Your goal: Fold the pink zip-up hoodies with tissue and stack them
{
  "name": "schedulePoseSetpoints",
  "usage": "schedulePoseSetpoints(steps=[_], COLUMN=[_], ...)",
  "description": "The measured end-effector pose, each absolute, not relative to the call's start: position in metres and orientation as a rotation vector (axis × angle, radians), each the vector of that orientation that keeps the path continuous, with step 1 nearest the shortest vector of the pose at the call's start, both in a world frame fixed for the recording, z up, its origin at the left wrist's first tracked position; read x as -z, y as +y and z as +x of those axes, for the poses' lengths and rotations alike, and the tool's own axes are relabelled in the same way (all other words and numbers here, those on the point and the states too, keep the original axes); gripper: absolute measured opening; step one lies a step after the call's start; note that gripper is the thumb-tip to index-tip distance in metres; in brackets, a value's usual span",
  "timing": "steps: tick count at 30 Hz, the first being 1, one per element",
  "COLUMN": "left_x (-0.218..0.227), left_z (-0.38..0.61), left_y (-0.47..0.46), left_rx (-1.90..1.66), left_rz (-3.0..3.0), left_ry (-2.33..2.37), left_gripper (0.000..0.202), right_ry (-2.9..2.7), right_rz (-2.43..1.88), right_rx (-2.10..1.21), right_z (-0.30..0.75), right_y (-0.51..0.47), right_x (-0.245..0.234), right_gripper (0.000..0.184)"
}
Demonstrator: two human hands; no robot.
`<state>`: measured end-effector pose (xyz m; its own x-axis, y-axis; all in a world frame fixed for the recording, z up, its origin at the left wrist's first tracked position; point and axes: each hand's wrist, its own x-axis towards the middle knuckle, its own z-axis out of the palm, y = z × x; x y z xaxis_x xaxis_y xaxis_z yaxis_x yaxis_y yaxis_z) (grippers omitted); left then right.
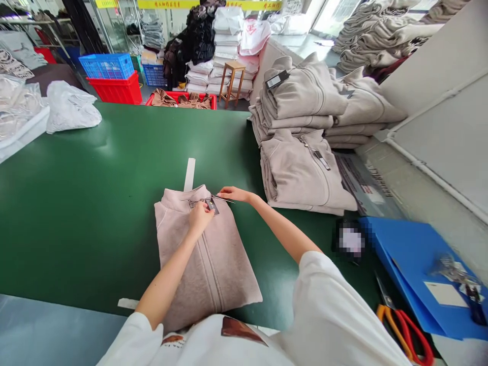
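A folded beige zip-up jacket (224, 264) lies front up on the green table, collar away from me. My left hand (201, 217) is closed at the top of its zip, fingers pinching a black hang tag (212, 206). Just right of the collar, my right hand (232, 193) is closed in a pinch. A thin dark, slender thing (227, 200) shows at its fingertips and reaches toward the tag; whether it is a cord or a small tool I cannot tell.
Stacks of folded beige jackets (305, 173) stand at the right by the wall. Nearer me are a blue folder (412, 269) and orange-and-red-handled scissors (400, 325). White tape (189, 174) marks the table (95, 213). A white plastic bag (72, 107) sits far left.
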<state>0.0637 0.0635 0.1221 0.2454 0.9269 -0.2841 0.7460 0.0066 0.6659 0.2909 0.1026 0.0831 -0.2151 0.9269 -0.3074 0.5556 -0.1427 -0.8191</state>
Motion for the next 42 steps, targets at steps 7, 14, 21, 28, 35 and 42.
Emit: schedulePoseSetpoints(steps=[7,14,21,28,35,42], left_x=[-0.125,-0.125,-0.116,-0.118,-0.115,-0.117], left_z=[0.059,0.045,0.045,0.048,0.049,0.047], left_y=[0.066,0.058,0.050,0.044,0.042,0.039], left_rx=[-0.289,-0.266,-0.327,-0.367,-0.402,-0.418], left_rz=[1.702,1.546,1.462,1.450,1.462,1.464], left_ry=[1.502,1.436,1.370,1.341,1.335,1.325], left_gripper=[0.005,0.006,0.005,0.007,0.008,0.007], right_ry=[-1.775,-2.153,-2.624,-2.928,-3.022,-2.826], right_rz=[-1.541,-1.767,-1.966,-1.819,-1.760,-2.217], right_rx=[-1.417,-1.201,-0.354,0.321,0.410,-0.223], right_z=[0.286,0.279,0.261,0.230,0.217,0.217], right_y=[0.066,0.066,0.068,0.062,0.060,0.067], right_x=[-0.101,-0.158,-0.195,-0.213,-0.221,-0.233], right_gripper=[0.058,0.062,0.056,0.059,0.042,0.052])
